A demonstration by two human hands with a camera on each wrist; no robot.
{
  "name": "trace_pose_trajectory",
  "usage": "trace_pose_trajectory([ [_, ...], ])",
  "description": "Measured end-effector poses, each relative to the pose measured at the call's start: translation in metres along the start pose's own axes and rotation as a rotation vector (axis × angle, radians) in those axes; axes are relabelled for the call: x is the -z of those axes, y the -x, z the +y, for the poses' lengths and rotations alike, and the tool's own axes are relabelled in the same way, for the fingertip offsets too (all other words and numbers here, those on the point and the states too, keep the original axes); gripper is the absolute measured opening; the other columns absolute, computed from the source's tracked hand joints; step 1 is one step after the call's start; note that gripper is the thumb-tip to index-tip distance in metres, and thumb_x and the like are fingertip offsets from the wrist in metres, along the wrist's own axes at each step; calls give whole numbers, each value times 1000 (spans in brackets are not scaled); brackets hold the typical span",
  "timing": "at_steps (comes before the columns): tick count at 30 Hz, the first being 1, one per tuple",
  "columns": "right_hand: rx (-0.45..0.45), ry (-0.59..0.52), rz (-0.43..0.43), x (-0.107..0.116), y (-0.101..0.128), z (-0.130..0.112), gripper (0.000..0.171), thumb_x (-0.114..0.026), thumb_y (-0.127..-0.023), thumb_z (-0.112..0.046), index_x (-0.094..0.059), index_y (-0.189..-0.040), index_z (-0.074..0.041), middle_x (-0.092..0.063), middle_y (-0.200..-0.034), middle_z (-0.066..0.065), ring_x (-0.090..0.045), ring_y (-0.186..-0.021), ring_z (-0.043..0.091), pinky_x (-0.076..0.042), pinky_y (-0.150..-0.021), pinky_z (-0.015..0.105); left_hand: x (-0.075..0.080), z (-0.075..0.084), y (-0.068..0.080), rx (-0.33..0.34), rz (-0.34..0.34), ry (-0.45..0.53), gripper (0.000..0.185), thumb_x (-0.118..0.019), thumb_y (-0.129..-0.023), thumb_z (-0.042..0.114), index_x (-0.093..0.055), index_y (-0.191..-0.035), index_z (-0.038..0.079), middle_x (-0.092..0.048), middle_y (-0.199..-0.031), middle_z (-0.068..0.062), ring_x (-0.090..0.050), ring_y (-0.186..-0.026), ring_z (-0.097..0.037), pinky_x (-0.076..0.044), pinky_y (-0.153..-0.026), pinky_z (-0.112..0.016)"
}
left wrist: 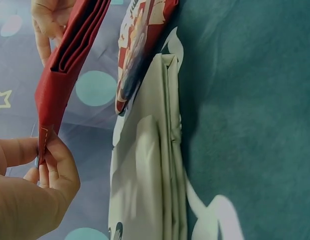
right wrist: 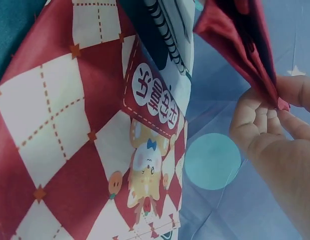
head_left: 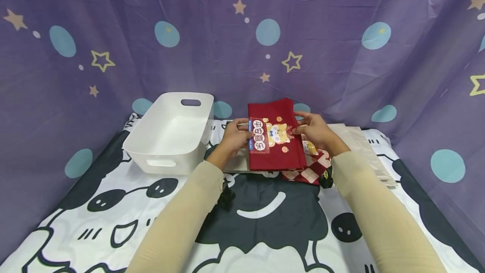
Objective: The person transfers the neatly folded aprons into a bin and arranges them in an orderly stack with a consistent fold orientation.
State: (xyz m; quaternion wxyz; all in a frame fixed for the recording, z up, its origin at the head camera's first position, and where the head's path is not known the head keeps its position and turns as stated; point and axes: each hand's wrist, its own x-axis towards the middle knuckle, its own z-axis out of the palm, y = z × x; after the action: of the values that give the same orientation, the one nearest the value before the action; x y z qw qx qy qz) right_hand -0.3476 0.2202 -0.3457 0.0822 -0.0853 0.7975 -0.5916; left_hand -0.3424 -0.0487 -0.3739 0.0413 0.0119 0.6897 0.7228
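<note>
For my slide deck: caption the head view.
Both hands hold a red bag beside a white bin.

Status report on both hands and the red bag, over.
Left hand and right hand pinch opposite edges of folded red bag, lifted. Checkered bag lies beneath. White bin left, clear.

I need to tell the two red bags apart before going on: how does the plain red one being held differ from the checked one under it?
The plain red bag is solid dark red; the checked bag has red and white diamonds. The plain red bag is lifted, pinched at its edges by the left hand and right hand; the checked bag lies flat on the table, untouched. Both carry the same cartoon animal print and label.
</note>
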Motion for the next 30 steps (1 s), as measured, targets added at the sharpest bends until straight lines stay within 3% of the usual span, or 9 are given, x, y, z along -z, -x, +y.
trace_pose_trajectory([
  [12, 54, 52, 6, -4, -3, -7, 74, -62, -95, 7, -33, -161, -11, -57, -131, 26, -66, -97, 23, -59, -73, 31, 9, 11, 4, -30, -2, -5, 59, -62, -89, -14, -48, -145, 2, -55, -117, -15, -62, -86, -22, -61, -73, -42],
  [20, 55, 44, -10, -13, -4, -19, 73, -59, -96, 8, -32, -161, -10, -52, -130, 26, -64, -106, 31, -59, -86, 42, 20, 17, 5, -32, 3, -28, 59, -61, -91, -12, -47, -146, 4, -53, -121, -16, -63, -87, -23, -60, -82, -48],
  [30, 106, 47, 21, -24, -9, -33, 72, -62, -94, 8, -37, -159, -10, -55, -127, 24, -64, -92, 22, -57, -69, 27, 32, 39, 12, -87, 10, -138, 57, -59, -95, -9, -45, -148, 5, -50, -124, -17, -62, -93, -27, -61, -75, -42],
])
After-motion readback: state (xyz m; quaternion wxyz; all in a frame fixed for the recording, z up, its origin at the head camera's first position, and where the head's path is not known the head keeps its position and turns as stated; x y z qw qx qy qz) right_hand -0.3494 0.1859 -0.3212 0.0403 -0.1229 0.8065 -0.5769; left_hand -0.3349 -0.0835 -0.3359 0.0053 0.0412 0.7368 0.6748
